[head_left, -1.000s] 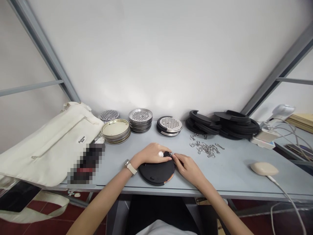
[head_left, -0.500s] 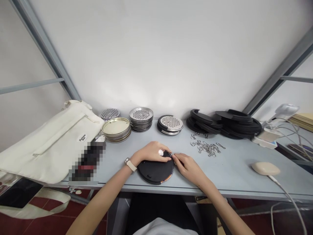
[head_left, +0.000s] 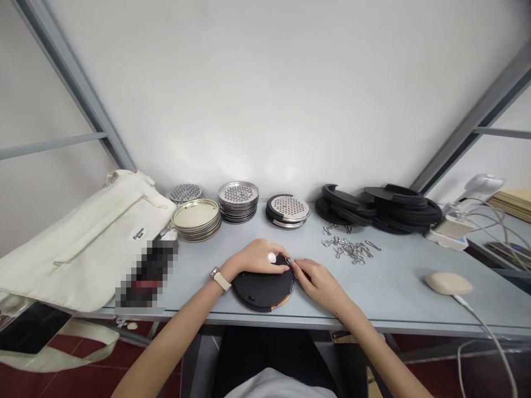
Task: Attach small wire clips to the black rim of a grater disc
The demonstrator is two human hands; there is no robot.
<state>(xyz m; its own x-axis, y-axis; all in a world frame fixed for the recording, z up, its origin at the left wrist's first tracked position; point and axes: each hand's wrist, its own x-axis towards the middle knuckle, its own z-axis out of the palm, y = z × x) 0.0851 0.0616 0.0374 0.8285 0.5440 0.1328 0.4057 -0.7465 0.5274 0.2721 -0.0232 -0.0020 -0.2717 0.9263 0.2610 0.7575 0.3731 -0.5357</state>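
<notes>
A round black grater holder (head_left: 261, 290) lies flat near the front edge of the grey table, a shiny rim showing along its lower right side. My left hand (head_left: 259, 257), with a watch at the wrist and a white round thing on a finger, rests over its far part with fingers and thumb closed on the rim. At the upper right edge, a small metal clip (head_left: 287, 260) stands between both hands' fingertips. My right hand (head_left: 313, 279) pinches this clip between thumb and index finger. The fingertips partly hide the clip.
Behind stand stacked pale lids (head_left: 196, 214), perforated grater discs (head_left: 238, 194), an assembled grater (head_left: 290, 208) and black holders (head_left: 402, 209). Loose metal clips (head_left: 350, 250) lie right of centre. A cream bag (head_left: 91, 237) is at left, a beige corded device (head_left: 448, 283) at right.
The view has shifted very slightly. Both hands keep nearly the same place at the holder's edge, and the clip stays between the fingertips.
</notes>
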